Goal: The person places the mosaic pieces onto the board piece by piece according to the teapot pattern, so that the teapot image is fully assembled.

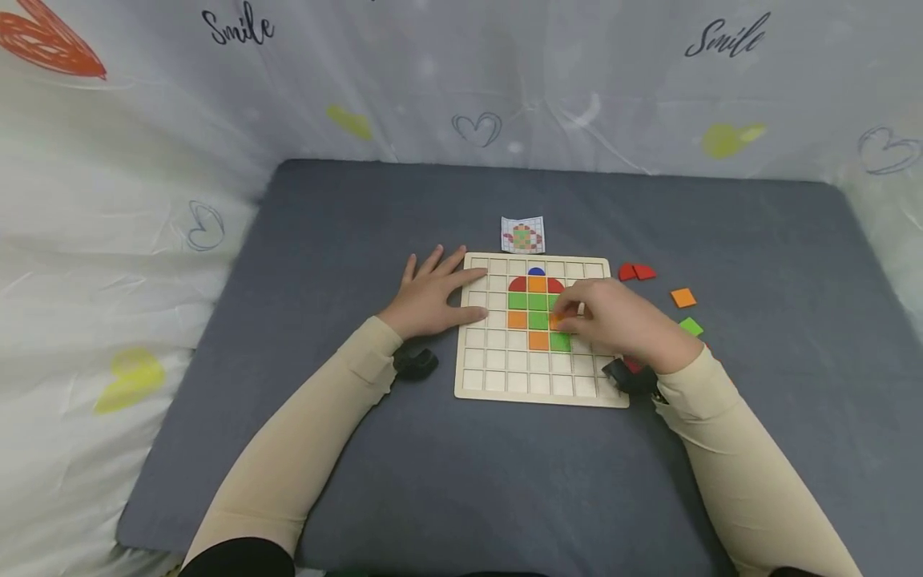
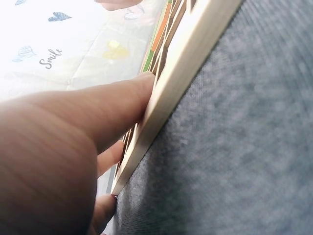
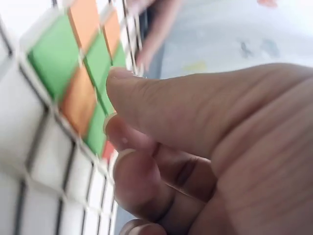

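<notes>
A pale wooden grid board [image 1: 505, 383] lies on the table with orange, green, red and blue pieces set in its cells. My left hand [image 1: 430, 301] rests at the board's left edge, fingers spread. In the left wrist view, the thumb [image 2: 112, 112] presses on the rim. Over the right part of the pattern is my right hand [image 1: 613, 316], its fingers bent. Close to its fingertips sits an orange tile [image 3: 78, 103] in a cell beside a green tile [image 3: 54, 58]. A gap shows between thumb and index finger, with nothing held there.
Beyond the board lies a small pattern card [image 1: 522, 236]. To the right are red quarter-round pieces [image 1: 638, 272], a loose orange tile [image 1: 683, 298] and a green one [image 1: 691, 327]. Part of a red piece [image 1: 633, 365] shows by the right wrist camera [image 1: 629, 377].
</notes>
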Action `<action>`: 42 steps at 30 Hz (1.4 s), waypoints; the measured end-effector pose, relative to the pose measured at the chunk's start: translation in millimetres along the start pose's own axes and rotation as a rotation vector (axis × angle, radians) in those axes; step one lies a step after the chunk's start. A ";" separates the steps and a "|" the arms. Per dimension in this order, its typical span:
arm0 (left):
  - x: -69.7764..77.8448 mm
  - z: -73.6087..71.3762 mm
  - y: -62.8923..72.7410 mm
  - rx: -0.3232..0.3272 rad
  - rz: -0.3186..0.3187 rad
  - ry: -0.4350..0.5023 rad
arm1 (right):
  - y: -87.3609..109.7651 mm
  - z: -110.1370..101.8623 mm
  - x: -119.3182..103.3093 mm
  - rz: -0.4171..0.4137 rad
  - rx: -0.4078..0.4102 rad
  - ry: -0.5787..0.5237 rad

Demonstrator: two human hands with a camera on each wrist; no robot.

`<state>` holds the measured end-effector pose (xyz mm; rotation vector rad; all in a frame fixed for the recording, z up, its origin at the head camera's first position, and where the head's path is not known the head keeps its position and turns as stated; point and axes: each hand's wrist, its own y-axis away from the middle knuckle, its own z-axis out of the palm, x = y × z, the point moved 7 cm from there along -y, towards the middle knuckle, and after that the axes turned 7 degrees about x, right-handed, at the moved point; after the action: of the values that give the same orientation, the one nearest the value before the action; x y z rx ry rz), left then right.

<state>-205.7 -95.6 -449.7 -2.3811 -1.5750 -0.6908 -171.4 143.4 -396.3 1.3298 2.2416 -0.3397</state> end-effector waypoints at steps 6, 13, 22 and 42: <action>-2.1 0.4 0.5 0.004 0.004 -0.011 | 8.9 -29.4 31.5 0.145 0.032 0.048; -2.4 -0.3 0.2 0.001 -0.005 -0.007 | 31.6 -46.9 70.8 0.228 0.053 0.069; -2.4 0.0 0.7 0.002 -0.005 -0.010 | 59.7 -57.4 92.7 0.257 0.083 0.101; -0.4 -0.6 0.7 0.002 -0.008 -0.010 | 84.3 -67.2 134.5 0.417 -0.065 0.124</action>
<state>-205.4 -96.4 -449.3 -2.3814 -1.5889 -0.6797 -170.7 315.4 -409.1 1.7739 1.9817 -0.0353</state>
